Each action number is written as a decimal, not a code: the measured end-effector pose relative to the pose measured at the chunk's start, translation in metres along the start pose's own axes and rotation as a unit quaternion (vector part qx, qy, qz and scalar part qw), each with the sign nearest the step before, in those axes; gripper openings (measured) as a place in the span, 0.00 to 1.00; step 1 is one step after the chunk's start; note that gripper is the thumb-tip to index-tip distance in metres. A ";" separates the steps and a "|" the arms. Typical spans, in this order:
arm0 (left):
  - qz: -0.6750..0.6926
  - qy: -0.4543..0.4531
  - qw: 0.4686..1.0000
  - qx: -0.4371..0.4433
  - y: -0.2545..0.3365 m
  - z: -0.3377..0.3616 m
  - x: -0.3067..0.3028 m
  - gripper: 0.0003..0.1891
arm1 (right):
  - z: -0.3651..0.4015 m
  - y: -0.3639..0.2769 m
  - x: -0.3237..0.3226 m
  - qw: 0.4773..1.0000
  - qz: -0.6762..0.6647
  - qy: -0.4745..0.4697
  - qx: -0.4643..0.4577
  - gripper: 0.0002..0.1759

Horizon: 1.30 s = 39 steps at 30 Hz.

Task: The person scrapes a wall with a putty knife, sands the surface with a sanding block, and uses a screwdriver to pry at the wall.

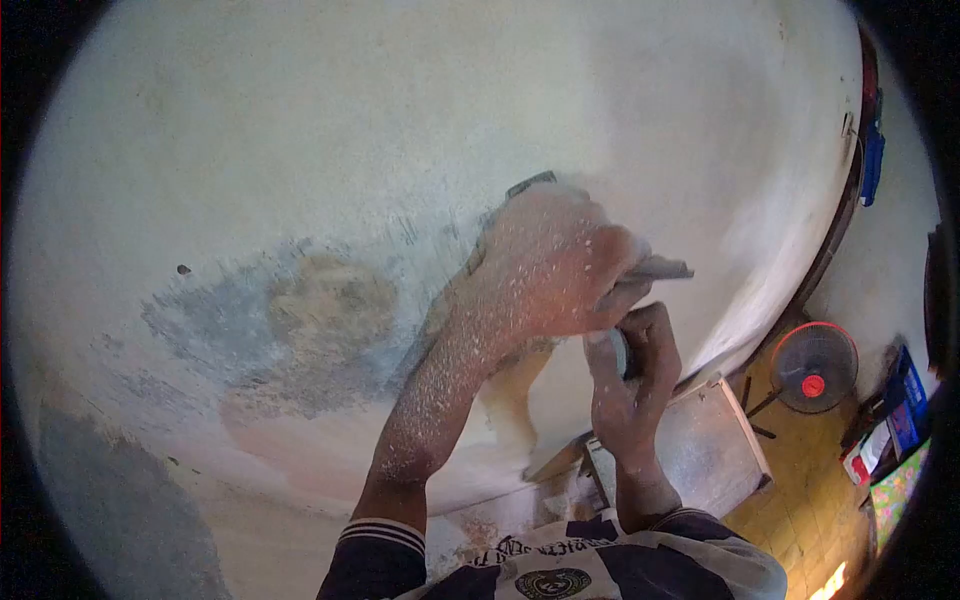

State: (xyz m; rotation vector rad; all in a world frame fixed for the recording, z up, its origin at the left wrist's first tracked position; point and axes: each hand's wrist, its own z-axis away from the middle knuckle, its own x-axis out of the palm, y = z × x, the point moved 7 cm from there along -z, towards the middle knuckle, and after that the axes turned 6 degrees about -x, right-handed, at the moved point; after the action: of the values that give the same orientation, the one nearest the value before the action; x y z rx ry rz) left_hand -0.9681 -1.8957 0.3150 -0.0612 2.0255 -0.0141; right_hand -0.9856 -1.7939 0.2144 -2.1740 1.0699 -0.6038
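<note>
My left hand [555, 260], speckled with white dust up the forearm, presses against the pale wall [420, 120]. Its fingers are closed on a dark grey sheet [665, 268] that looks like sandpaper; one end sticks out on the right, and a dark edge shows above the knuckles. Just below it and to the right, my right hand [635, 385] is curled round a small pale-greenish thing [622, 355] with a rounded edge, mostly hidden by the fingers. Left of my hands, a rough grey-blue patch [230, 320] with a brownish spot marks the wall.
A pale-topped table [700, 445] stands below my right hand. Farther right are a standing fan [815, 370] with a red rim, a blue box [905, 400] and flowered cloth [898, 490] on the yellowish floor [800, 480]. A blue item [872, 165] hangs at upper right.
</note>
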 end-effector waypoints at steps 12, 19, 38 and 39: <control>-0.017 -0.044 0.999 -0.021 0.006 0.011 0.007 0.17 | 0.006 0.008 -0.005 1.000 -0.010 -0.011 0.001 0.10; -0.063 -0.059 0.996 -0.037 0.007 0.010 0.014 0.18 | 0.010 0.021 -0.006 0.999 -0.024 -0.013 0.041 0.11; -0.048 -0.066 0.995 -0.050 0.014 0.019 0.043 0.18 | 0.034 0.061 -0.013 0.981 -0.150 -0.031 0.116 0.07; -0.043 -0.046 0.997 -0.049 0.015 0.017 0.036 0.18 | 0.031 0.060 -0.012 0.981 -0.150 -0.025 0.119 0.07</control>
State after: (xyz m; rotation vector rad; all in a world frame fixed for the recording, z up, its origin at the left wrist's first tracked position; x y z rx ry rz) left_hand -0.9691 -1.8821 0.2745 -0.2082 1.9297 0.0324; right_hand -1.0042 -1.8016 0.1486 -2.1382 0.6111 -0.7650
